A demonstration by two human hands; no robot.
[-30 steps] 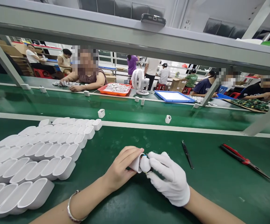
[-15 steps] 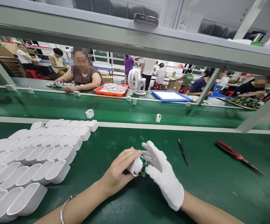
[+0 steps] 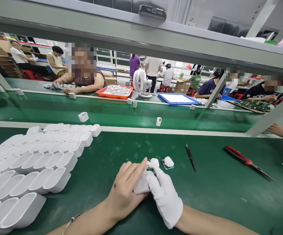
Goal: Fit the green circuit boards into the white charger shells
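My bare left hand (image 3: 125, 187) is wrapped round a small white plastic housing (image 3: 141, 183), its open end turned to the right. At that opening, my right hand (image 3: 164, 192) in a white glove has its fingers closed on a green circuit board (image 3: 151, 170), which sits partly inside the housing. The gloved fingers hide most of the board. Just beyond my right hand, a second circuit board (image 3: 168, 163) with a white lump on top lies on the green table.
Rows of white open shells (image 3: 55, 179) cover the table's left side. Black tweezers (image 3: 191, 158) and red-handled pliers (image 3: 248, 162) lie to the right. Small white housings (image 3: 83, 117) are on the green belt (image 3: 119, 117) behind. Another person's hand (image 3: 279, 130) shows at the right edge.
My right fingers have moved left and closed in at the housing's opening. The second circuit board has come into sight. Housings on the belt have shifted left; another person's hand has appeared at right.
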